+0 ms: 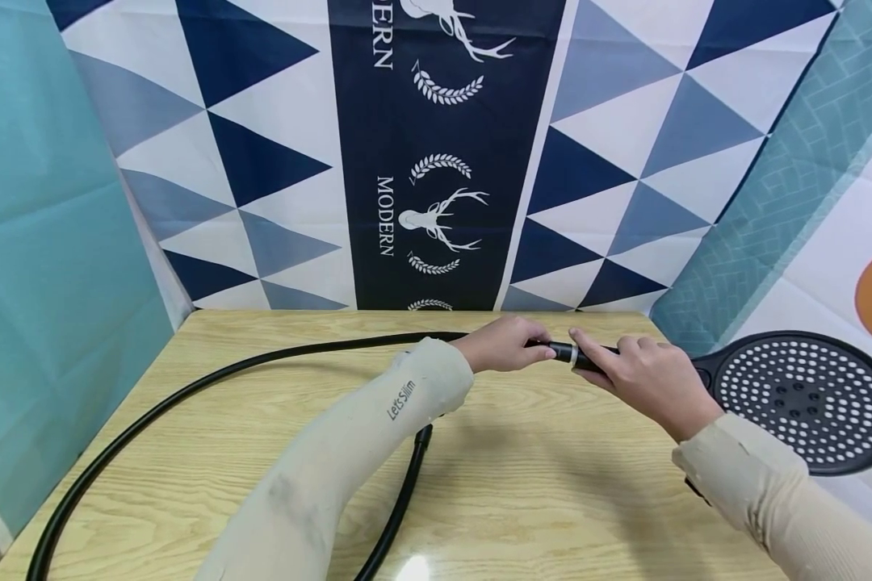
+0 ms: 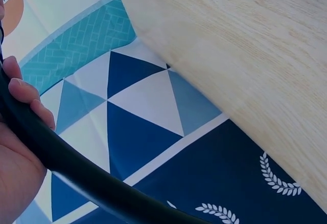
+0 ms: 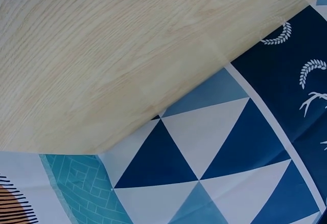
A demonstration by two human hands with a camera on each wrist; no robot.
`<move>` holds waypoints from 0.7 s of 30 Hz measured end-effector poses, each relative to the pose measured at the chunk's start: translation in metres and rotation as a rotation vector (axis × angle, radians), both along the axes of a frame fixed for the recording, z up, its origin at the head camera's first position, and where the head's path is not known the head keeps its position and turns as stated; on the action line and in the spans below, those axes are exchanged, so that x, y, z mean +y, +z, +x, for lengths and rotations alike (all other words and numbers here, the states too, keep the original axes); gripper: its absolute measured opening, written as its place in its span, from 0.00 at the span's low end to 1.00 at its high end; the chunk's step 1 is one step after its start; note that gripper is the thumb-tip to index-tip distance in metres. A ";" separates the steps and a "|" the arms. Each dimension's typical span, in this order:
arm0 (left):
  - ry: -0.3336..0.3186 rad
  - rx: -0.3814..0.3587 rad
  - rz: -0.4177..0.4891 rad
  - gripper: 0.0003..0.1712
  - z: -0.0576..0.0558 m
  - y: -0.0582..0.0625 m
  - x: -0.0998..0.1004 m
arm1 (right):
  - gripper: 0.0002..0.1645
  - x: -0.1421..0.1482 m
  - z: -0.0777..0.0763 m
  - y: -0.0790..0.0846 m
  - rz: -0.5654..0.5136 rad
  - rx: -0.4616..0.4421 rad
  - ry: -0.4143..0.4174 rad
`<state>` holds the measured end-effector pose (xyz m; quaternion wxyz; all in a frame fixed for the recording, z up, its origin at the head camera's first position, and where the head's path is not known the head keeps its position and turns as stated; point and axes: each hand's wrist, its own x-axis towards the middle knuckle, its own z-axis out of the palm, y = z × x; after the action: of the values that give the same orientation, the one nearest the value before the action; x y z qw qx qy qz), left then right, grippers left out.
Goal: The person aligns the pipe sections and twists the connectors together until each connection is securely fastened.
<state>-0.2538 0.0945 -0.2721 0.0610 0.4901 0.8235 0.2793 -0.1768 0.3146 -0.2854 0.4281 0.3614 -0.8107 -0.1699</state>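
In the head view my right hand (image 1: 643, 375) grips the black handle of a shower head (image 1: 799, 399), whose wide round face with pale nozzles hangs off to the right. My left hand (image 1: 507, 343) holds the end of a black shower hose (image 1: 291, 352) right at the handle's base, where a pale ring shows at the joint. The left wrist view shows the fingers (image 2: 31, 98) curled round the hose (image 2: 92, 178). Neither the shower head nor the right hand appears in the right wrist view.
A wood-grain table (image 1: 538, 500) lies beneath both hands. The hose loops round its left side, and its other end (image 1: 423, 438) rests near the middle, behind the left forearm. Patterned cloth (image 1: 436, 121) hangs at the back, with teal cloth (image 1: 58, 242) on the left.
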 end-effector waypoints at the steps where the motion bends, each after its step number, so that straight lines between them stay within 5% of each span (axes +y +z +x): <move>1: -0.003 0.000 -0.001 0.11 0.000 0.000 0.000 | 0.34 0.000 0.000 0.000 0.000 0.000 0.001; 14: 0.004 -0.068 0.024 0.14 -0.003 -0.011 0.003 | 0.36 0.000 0.000 -0.004 0.018 0.006 0.007; 21: -0.004 -0.043 0.016 0.13 -0.003 -0.010 0.007 | 0.37 0.003 0.002 0.000 0.043 -0.003 -0.023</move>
<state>-0.2565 0.1010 -0.2824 0.0752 0.4860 0.8187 0.2964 -0.1750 0.3177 -0.2854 0.4168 0.3613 -0.8118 -0.1917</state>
